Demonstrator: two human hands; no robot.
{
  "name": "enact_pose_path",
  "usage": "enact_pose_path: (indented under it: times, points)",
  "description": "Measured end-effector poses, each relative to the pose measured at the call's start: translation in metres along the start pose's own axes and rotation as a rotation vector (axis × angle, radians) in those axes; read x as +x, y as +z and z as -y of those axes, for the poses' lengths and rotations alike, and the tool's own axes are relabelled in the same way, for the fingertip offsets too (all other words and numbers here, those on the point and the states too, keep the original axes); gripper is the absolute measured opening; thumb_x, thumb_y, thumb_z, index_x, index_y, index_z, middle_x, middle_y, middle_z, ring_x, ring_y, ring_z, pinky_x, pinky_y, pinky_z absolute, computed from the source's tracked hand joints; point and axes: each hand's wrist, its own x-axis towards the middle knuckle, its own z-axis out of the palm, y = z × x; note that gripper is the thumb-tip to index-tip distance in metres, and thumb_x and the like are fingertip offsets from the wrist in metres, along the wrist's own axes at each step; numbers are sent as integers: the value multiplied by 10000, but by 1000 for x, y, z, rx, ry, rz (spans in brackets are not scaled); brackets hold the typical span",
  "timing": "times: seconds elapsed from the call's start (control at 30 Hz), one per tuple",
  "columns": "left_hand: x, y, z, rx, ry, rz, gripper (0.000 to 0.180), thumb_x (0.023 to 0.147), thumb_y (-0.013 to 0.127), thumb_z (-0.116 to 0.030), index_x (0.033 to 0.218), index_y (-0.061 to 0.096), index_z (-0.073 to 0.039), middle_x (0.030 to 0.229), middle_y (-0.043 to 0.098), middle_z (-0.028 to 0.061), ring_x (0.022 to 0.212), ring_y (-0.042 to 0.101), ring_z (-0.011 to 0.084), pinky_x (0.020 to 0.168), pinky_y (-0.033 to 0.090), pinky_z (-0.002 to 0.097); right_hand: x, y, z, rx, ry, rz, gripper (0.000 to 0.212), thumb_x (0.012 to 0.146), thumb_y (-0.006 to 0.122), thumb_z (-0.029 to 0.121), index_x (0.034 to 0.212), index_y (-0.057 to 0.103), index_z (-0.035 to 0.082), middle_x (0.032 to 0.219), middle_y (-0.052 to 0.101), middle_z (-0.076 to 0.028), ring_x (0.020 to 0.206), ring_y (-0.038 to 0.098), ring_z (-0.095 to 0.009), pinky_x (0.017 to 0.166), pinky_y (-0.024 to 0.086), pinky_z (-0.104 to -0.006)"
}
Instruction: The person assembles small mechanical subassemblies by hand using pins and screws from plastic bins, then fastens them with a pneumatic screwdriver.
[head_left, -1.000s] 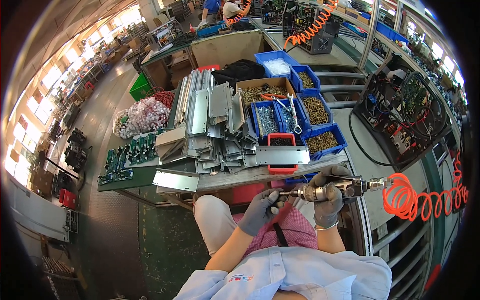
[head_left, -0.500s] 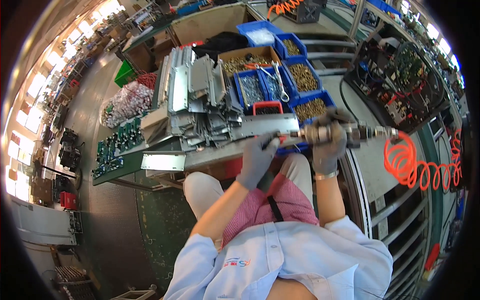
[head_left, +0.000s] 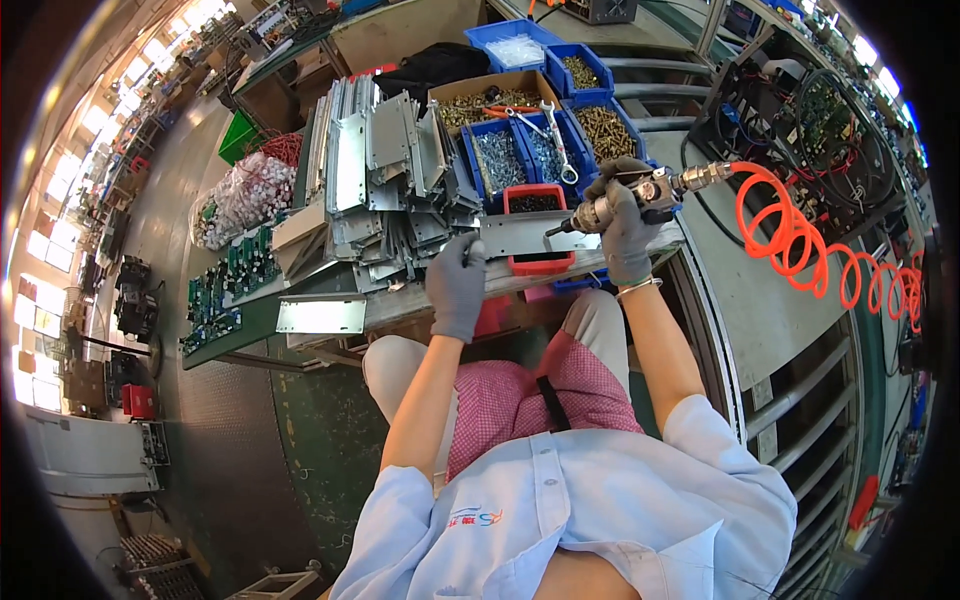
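Observation:
In my gloved right hand [head_left: 628,235] is a pneumatic screwdriver [head_left: 600,212], its bit pointing left over a flat metal plate [head_left: 520,238]. A coiled orange-red air hose [head_left: 790,225] runs from its back end to the right. The plate lies across a red bin [head_left: 540,265] that holds small dark screws [head_left: 535,202]. Just off the plate's left end is my gloved left hand [head_left: 457,287], thumb and fingers drawn together. Whatever sits between those fingertips is too small to make out.
Stacked metal plates [head_left: 385,180] crowd the bench's left side. Blue bins [head_left: 500,165] of screws stand behind, with two wrenches [head_left: 560,145] on them. Green circuit boards [head_left: 230,285] lie far left, beside a bag of white parts [head_left: 250,195]. An open machine chassis [head_left: 800,140] is at right.
The screwdriver has tilted, its hose end swinging up and away. My left hand has left the bit's tip and moved left to the plate's end.

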Motion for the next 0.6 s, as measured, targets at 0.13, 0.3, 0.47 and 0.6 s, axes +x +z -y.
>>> enact_pose_path:
  times: [0.13,0.3,0.47,0.6]
  points:
    - [6,-3,24,35,-95,182,333,870,593,-339,895,644,-11,710,648,140,635,625,258,588,463,338,-1,11,-14,-51,-44,9,159,757,528,0,911,553,-28,732,588,-99,572,561,-139,526,493,-275]
    - [15,13,26,-423,-306,475,399,885,598,-334,686,579,12,537,469,9,505,421,81,463,359,282,-3,35,-28,-60,5,43,178,753,520,3,927,543,-27,726,582,-106,580,564,-140,555,497,-277]
    - [10,22,27,-411,-302,455,374,873,616,-312,713,607,26,541,496,31,508,419,95,469,356,291,0,69,-34,-6,104,102,168,755,517,-25,920,544,-41,698,577,-111,520,541,-133,471,452,-247]
    - [9,23,27,-433,-336,434,361,867,625,-305,735,625,31,545,512,42,515,421,105,488,367,303,17,77,-55,-131,-33,281,142,754,553,-18,892,584,-31,730,594,-89,505,511,-100,448,423,-228]
